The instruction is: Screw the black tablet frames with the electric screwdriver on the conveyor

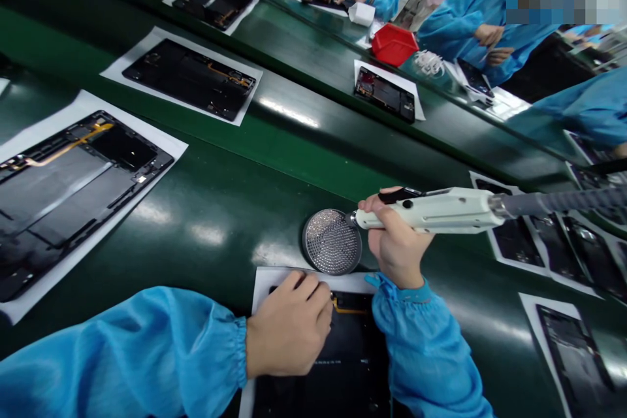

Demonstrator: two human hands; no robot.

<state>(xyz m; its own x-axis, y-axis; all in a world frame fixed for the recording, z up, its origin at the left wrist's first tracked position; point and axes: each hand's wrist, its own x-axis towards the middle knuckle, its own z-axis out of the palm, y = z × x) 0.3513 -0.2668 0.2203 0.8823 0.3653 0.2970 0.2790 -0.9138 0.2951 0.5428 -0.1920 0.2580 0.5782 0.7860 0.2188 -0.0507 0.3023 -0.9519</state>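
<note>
The right fingers (392,219) were wrapped around a pale screwdriver (450,210); the left fingers (306,287), half-curled, lay over the black device's far edge, hold unclear. Bearing unreadably small print (328,362), the black device (347,336) lay toward the tabletop's (220,183) near edge.

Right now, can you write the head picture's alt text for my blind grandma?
The wearer's right hand holds a pale handheld tool, its tip at a round dotted tray; the left hand rests over a dark, flat device. Similar devices lie on the green bench.
</note>
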